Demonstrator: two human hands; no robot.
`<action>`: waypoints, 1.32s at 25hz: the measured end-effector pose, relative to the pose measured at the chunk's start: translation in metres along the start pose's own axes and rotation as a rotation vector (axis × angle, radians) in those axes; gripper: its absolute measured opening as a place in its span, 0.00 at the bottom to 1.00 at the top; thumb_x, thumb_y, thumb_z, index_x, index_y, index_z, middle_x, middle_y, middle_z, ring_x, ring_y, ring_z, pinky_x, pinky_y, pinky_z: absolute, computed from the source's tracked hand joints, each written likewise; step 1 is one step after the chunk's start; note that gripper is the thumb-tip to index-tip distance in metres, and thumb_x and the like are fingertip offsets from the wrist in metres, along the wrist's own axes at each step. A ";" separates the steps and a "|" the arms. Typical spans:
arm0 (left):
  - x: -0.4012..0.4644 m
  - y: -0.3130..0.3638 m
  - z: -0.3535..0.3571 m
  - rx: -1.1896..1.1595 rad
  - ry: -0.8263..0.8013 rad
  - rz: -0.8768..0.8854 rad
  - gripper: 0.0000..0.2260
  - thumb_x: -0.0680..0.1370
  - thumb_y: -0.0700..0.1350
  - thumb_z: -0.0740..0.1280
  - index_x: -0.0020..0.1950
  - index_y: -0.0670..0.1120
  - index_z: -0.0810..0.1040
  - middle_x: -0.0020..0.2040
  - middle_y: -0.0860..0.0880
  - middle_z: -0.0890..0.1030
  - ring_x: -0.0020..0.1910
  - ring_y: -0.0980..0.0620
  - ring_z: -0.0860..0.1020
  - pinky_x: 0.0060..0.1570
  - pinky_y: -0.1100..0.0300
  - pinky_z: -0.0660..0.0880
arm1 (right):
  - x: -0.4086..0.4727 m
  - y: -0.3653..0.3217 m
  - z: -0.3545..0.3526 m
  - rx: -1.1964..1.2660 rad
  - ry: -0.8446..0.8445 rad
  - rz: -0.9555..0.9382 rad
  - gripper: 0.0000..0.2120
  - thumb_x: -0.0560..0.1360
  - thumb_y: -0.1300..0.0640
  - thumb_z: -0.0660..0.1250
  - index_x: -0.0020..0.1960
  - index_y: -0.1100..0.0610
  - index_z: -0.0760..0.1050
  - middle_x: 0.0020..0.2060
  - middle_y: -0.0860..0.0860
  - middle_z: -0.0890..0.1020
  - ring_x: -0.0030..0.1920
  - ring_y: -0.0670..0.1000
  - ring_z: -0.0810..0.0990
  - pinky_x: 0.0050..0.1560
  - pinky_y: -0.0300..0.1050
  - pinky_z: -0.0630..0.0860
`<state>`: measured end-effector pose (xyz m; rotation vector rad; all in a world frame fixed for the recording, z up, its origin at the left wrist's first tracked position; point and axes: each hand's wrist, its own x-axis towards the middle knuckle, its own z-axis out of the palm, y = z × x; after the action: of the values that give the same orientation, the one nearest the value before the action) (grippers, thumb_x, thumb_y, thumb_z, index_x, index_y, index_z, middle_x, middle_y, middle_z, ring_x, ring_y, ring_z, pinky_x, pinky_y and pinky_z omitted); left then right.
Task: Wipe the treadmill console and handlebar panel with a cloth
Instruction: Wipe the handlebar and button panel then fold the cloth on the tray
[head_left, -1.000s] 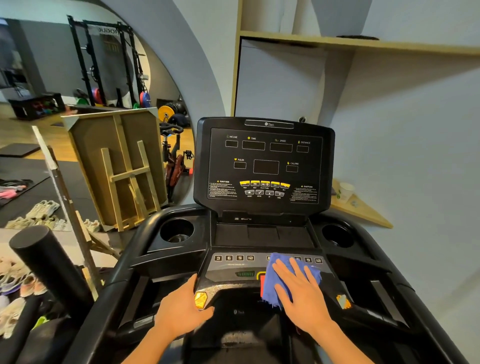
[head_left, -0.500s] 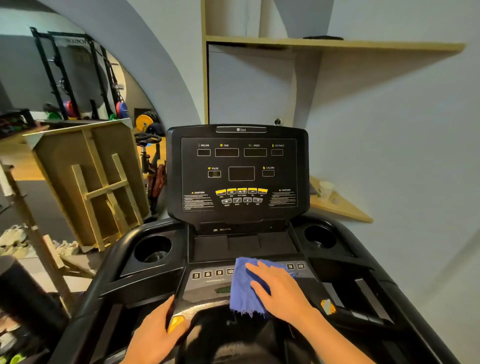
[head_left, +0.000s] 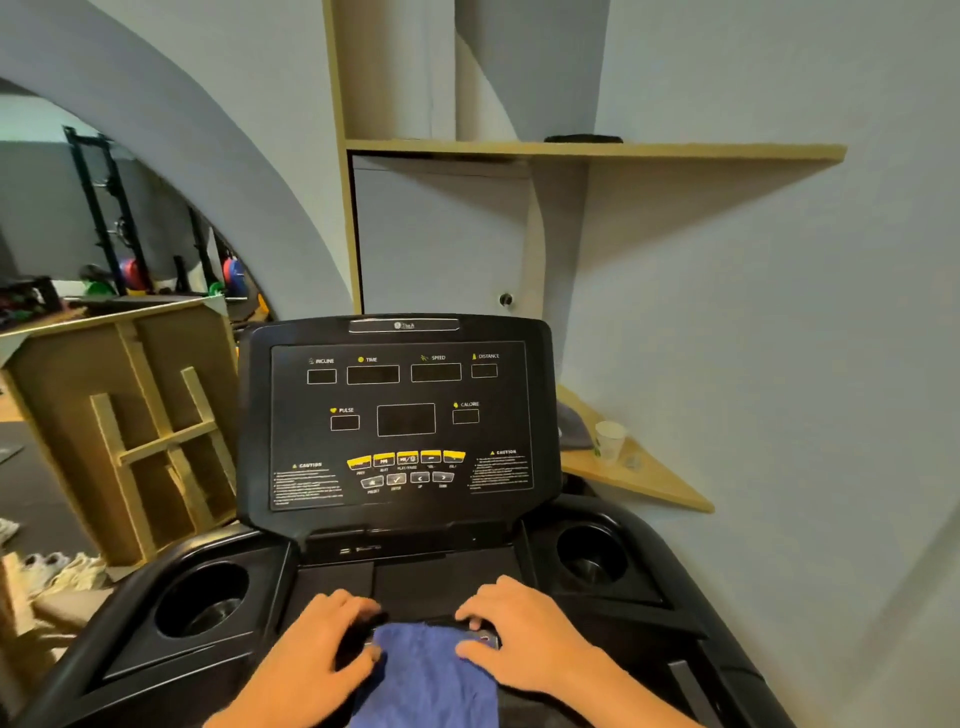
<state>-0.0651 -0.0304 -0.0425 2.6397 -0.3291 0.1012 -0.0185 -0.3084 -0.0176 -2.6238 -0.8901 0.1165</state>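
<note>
The black treadmill console (head_left: 400, 415) stands upright ahead, its display dark, with yellow buttons in a row near its lower edge. Below it, a blue cloth (head_left: 431, 675) lies spread over the lower control panel at the bottom middle. My left hand (head_left: 317, 660) holds the cloth's upper left corner and is slightly blurred. My right hand (head_left: 519, 639) grips the upper right corner, thumb on top of the cloth. The panel buttons under the cloth are mostly hidden.
Round cup holders sit either side of the tray, the left one (head_left: 202, 603) and the right one (head_left: 592, 558). A paper cup (head_left: 609, 439) stands on a wooden corner shelf (head_left: 654, 483) at right. A wooden frame (head_left: 130, 415) leans at left, shoes (head_left: 57, 566) below it.
My left hand left the handlebar and came up to the cloth's left corner. My right hand went from flat on the cloth to gripping its right corner. The view tilted upward.
</note>
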 end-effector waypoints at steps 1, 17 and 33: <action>0.009 0.005 0.000 0.054 -0.039 0.030 0.17 0.73 0.67 0.62 0.59 0.66 0.69 0.56 0.64 0.72 0.58 0.65 0.68 0.60 0.66 0.67 | 0.002 0.002 -0.001 0.008 -0.012 -0.023 0.21 0.76 0.39 0.66 0.64 0.49 0.77 0.53 0.46 0.80 0.52 0.47 0.73 0.48 0.42 0.71; 0.023 -0.001 -0.015 -0.176 -0.058 0.109 0.04 0.76 0.48 0.71 0.46 0.58 0.80 0.44 0.58 0.79 0.47 0.57 0.79 0.45 0.65 0.74 | 0.020 0.006 -0.007 0.236 -0.107 0.086 0.02 0.75 0.51 0.71 0.46 0.46 0.78 0.43 0.43 0.79 0.42 0.43 0.78 0.45 0.38 0.77; 0.050 -0.003 -0.071 -0.255 0.217 0.207 0.09 0.74 0.42 0.74 0.49 0.55 0.83 0.45 0.59 0.81 0.48 0.55 0.80 0.46 0.64 0.77 | 0.064 -0.007 -0.070 0.270 0.062 0.031 0.06 0.76 0.55 0.72 0.48 0.44 0.80 0.44 0.44 0.82 0.44 0.46 0.80 0.47 0.45 0.81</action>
<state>-0.0172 -0.0054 0.0249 2.3105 -0.5040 0.3844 0.0419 -0.2871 0.0521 -2.3774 -0.7552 0.1517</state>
